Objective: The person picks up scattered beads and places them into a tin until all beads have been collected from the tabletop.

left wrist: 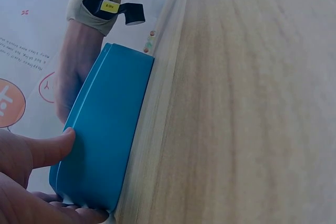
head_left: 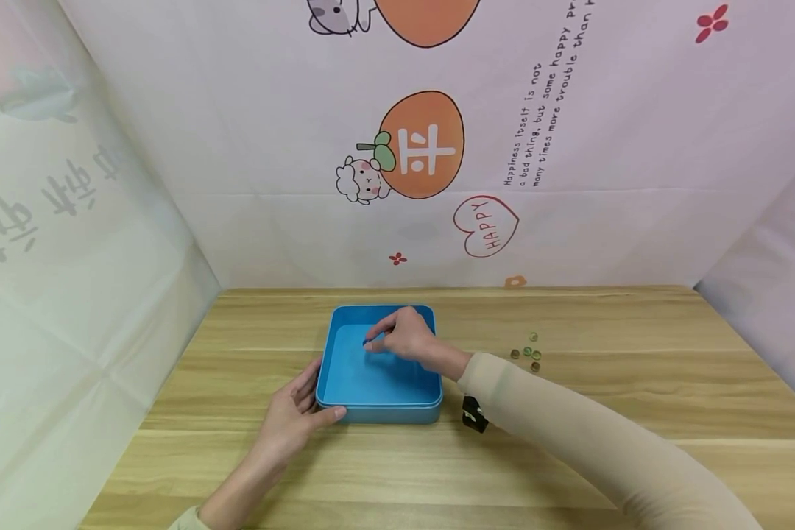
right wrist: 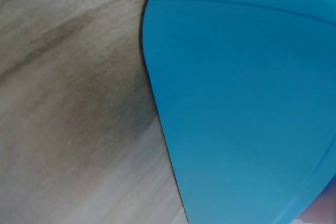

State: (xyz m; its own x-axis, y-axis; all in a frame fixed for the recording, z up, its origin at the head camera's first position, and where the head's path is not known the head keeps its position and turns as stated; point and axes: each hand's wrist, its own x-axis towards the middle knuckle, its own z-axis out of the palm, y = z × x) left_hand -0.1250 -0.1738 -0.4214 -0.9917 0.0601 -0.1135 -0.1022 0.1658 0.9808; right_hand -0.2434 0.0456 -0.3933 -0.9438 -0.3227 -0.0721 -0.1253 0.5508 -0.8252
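Observation:
A square blue box (head_left: pixel 371 383) sits uncovered on the wooden table. At its near left corner my left hand (head_left: pixel 291 419) grips it, thumb on the front rim and fingers along the left side. The left wrist view shows that thumb (left wrist: pixel 55 148) against the box's blue wall (left wrist: pixel 107 135). My right hand (head_left: pixel 407 335) is over the inside of the box, pinching a small dark marble (head_left: pixel 366 342) between thumb and fingertips. The right wrist view is mostly filled by the blue box wall (right wrist: pixel 236 108), with little of the hand showing.
Several glass marbles, among them a green one (head_left: pixel 528 351) and a brownish one (head_left: pixel 535 366), lie on the table right of the box. A black wrist device (head_left: pixel 474 414) hangs under the right sleeve. Printed cloth (head_left: pixel 291 243) stands behind the wooden table (head_left: pixel 609 338).

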